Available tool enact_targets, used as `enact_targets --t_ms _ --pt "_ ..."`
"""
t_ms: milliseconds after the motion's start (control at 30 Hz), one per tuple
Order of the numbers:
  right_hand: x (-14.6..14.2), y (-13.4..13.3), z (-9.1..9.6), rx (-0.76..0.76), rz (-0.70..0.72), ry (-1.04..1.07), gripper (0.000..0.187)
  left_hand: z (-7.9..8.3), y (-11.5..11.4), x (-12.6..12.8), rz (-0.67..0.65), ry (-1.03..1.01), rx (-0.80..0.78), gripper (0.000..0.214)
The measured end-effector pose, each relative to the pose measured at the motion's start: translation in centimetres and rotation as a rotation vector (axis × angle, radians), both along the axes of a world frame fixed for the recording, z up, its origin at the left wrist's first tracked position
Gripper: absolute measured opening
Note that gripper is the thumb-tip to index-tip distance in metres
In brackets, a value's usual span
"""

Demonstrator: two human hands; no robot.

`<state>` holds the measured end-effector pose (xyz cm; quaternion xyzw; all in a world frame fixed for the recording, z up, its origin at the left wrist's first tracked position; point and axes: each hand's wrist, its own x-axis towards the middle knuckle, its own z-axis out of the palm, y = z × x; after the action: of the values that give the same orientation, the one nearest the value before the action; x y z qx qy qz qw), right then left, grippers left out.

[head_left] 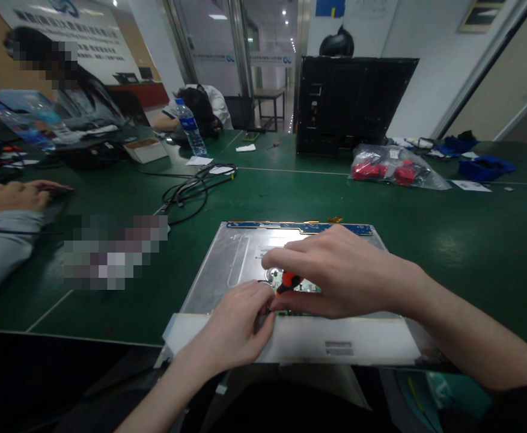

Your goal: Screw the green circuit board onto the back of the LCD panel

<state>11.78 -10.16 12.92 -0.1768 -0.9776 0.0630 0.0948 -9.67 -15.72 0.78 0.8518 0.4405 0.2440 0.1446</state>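
Note:
In front of me lies a display panel (213,264), metal back up, with a narrow blue circuit strip (299,227) along its far edge. A green circuit board (310,287) sits on its near half, mostly covered by my hands. My right hand (335,273) grips a red-and-black screwdriver (289,281) over this board; the tip is hidden. Beside it, my left hand (244,316) rests at the board's left end, fingers curled and pressed together. What those fingers hold, if anything, cannot be seen. A whitish strip (357,340) runs along the panel's near edge.
A black monitor (353,105) stands at the back, near a plastic bag (396,167) of red items. Coiled cables (186,189) and a water bottle (191,127) are left of centre. A co-worker's hand (13,197) is at far left; another person leans on the green table (263,198).

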Motion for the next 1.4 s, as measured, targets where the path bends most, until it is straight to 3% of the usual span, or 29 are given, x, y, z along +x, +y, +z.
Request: enact_targets --t_ms 133,500,667,1400 --pt "0.03 -0.08 0.01 0.007 -0.008 -0.011 0.018 0.0 0.01 -0.04 -0.007 -0.004 -0.007 0.008" --pt "0.03 0.01 0.01 -0.003 0.013 0.006 0.029 -0.07 -0.06 -0.13 0.014 0.014 -0.024 0.007" --pt "-0.01 -0.02 -0.04 0.012 0.01 0.007 0.018 -0.09 -0.02 -0.07 0.008 0.01 -0.003 0.01" --pt "0.06 -0.05 0.21 -0.017 0.017 -0.009 0.026 0.05 -0.11 -0.15 0.006 0.025 -0.032 0.006"
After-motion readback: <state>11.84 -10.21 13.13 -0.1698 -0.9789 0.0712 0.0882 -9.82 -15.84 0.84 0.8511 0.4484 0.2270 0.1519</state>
